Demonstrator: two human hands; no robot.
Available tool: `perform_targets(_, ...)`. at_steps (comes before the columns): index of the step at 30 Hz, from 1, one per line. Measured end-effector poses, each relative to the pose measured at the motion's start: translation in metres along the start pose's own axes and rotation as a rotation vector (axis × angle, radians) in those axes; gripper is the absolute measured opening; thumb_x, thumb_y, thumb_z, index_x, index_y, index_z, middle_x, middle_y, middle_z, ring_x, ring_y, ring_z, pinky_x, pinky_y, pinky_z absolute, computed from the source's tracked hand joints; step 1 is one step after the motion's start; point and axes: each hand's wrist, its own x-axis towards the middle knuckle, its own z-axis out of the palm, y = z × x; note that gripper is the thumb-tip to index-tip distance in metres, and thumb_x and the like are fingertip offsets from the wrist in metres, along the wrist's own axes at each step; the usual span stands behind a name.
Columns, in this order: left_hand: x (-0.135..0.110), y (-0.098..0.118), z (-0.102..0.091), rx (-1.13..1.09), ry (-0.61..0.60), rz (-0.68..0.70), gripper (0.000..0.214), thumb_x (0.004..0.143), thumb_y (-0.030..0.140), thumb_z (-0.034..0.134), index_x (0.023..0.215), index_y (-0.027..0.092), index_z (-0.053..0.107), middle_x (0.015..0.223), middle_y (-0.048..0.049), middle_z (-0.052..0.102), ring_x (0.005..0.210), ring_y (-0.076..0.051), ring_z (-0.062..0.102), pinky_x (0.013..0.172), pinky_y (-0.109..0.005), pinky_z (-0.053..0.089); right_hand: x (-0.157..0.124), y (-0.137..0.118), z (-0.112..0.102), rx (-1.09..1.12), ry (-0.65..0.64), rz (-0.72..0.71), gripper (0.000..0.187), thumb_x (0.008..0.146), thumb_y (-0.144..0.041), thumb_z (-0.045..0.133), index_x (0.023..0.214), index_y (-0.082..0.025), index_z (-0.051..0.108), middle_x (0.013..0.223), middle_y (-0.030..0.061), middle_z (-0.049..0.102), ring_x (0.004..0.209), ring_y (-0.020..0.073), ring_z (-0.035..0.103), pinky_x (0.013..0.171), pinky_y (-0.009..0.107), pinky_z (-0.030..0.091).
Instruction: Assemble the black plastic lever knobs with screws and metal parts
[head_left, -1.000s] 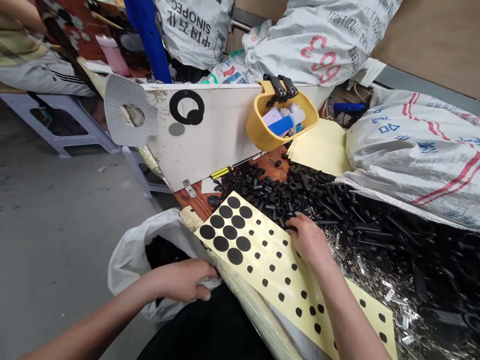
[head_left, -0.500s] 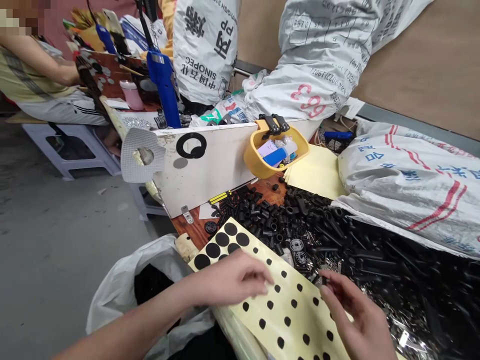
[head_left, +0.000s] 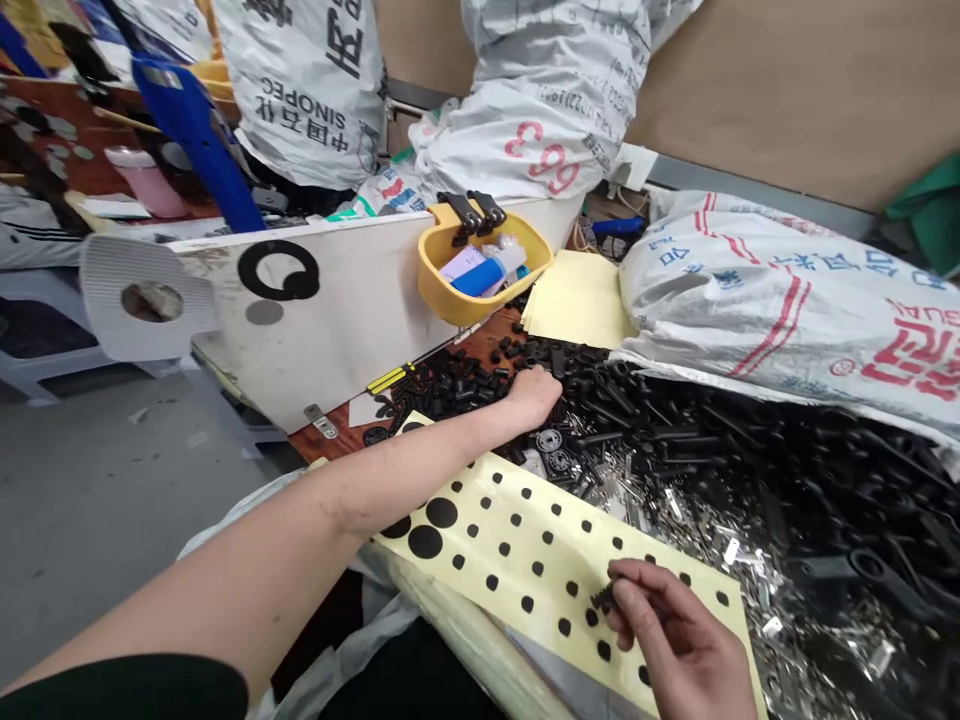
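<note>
My left hand (head_left: 534, 395) reaches into a pile of small black plastic parts (head_left: 480, 385). Its fingers curl downward among the parts, and whatever they grip is hidden. In front of me, my right hand (head_left: 675, 640) pinches a small black ridged piece, perhaps a spring or screw (head_left: 603, 597), between thumb and fingers. Beneath that hand lies a pale yellow sheet (head_left: 517, 600) bearing rows of small black dots and a few larger black discs. My left forearm covers part of the sheet's far left end.
Loose metal pieces (head_left: 690, 520) and long black handle-like parts (head_left: 817, 480) spread to the right. A yellow bin (head_left: 431, 275) is clipped onto a white board (head_left: 352, 330). Yellow sheets (head_left: 581, 300) and a large white sack (head_left: 750, 290) lie behind the pile.
My left hand has moved from above the dotted sheet forward into the black parts. My right hand still hovers over the sheet, its small black piece now plainly visible. The view has swung right.
</note>
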Motion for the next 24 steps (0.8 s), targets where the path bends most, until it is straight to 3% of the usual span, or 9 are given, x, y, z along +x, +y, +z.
perform_targets(5,-0.016,-0.004,-0.014,-0.121,0.101,0.009,0.021,0.089,0.021,0.055,0.103,0.01,0.066,0.109,-0.016,0.065,0.111,-0.029,0.056,0.092,-0.043,0.048,0.013,0.014,-0.014,0.054,-0.053,0.0,0.037,0.068,-0.046,0.074,0.088,-0.014,0.072,0.062,0.0056,0.068,0.054,0.0151,0.061,0.051,0.025,0.054)
perform_targets(7,-0.036,0.002,-0.02,-0.204,0.157,0.013,0.023,0.089,0.017,0.051,0.103,0.011,0.068,0.111,-0.0157,0.066,0.114,-0.029,0.055,0.096,-0.042,0.045,0.016,0.016,-0.018,0.079,-0.019,-0.046,0.035,0.069,-0.042,0.075,0.089,-0.015,0.072,0.063,0.0053,0.069,0.056,0.0156,0.064,0.056,0.027,0.056)
perform_targets(9,-0.065,0.011,-0.02,-0.321,0.153,0.029,0.025,0.088,0.019,0.052,0.108,0.015,0.067,0.11,-0.0111,0.068,0.102,-0.024,0.062,0.09,-0.037,0.049,0.016,0.015,-0.021,0.106,0.072,-0.098,0.03,0.071,-0.039,0.075,0.09,-0.016,0.072,0.061,0.0036,0.067,0.058,0.0158,0.065,0.057,0.027,0.056)
perform_targets(10,-0.082,0.017,-0.017,-0.428,0.11,0.041,0.025,0.087,0.02,0.054,0.108,0.016,0.066,0.103,-0.0085,0.071,0.089,-0.019,0.066,0.08,-0.033,0.053,0.014,0.014,-0.022,0.119,0.122,-0.126,0.028,0.072,-0.037,0.074,0.09,-0.016,0.072,0.06,0.0028,0.067,0.058,0.0154,0.065,0.056,0.026,0.056)
perform_targets(13,-0.134,0.036,0.001,-1.33,-0.302,-0.036,0.026,0.076,0.021,0.067,0.1,0.01,0.066,0.082,-0.0091,0.073,0.066,-0.017,0.067,0.06,-0.031,0.055,0.008,0.009,-0.022,0.126,0.216,-0.233,0.02,0.075,-0.031,0.073,0.089,-0.018,0.071,0.066,0.0021,0.067,0.057,0.0132,0.064,0.056,0.025,0.056)
perform_targets(15,-0.16,0.048,0.017,-1.668,-0.374,-0.112,0.027,0.069,0.021,0.073,0.092,0.009,0.066,0.077,-0.0084,0.071,0.064,-0.018,0.067,0.054,-0.028,0.052,0.003,0.009,-0.021,0.069,0.218,-0.319,0.017,0.076,-0.028,0.072,0.09,-0.018,0.071,0.072,0.0032,0.069,0.059,0.0129,0.063,0.055,0.025,0.056)
perform_targets(18,-0.179,0.063,0.034,-1.894,-0.376,-0.18,0.031,0.065,0.023,0.078,0.09,0.009,0.065,0.075,-0.0083,0.071,0.064,-0.019,0.068,0.051,-0.025,0.05,-0.002,0.016,-0.021,-0.088,0.184,-0.435,0.014,0.078,-0.026,0.069,0.09,-0.019,0.071,0.076,0.0037,0.07,0.061,0.0137,0.063,0.056,0.026,0.055)
perform_targets(24,-0.18,0.071,0.044,-2.015,-0.419,-0.184,0.038,0.064,0.027,0.082,0.093,0.008,0.065,0.074,-0.0085,0.071,0.063,-0.018,0.068,0.052,-0.024,0.05,-0.008,0.031,-0.021,-0.279,0.182,-0.506,0.011,0.083,-0.024,0.062,0.089,-0.02,0.07,0.077,0.0029,0.07,0.063,0.0142,0.065,0.062,0.027,0.055)
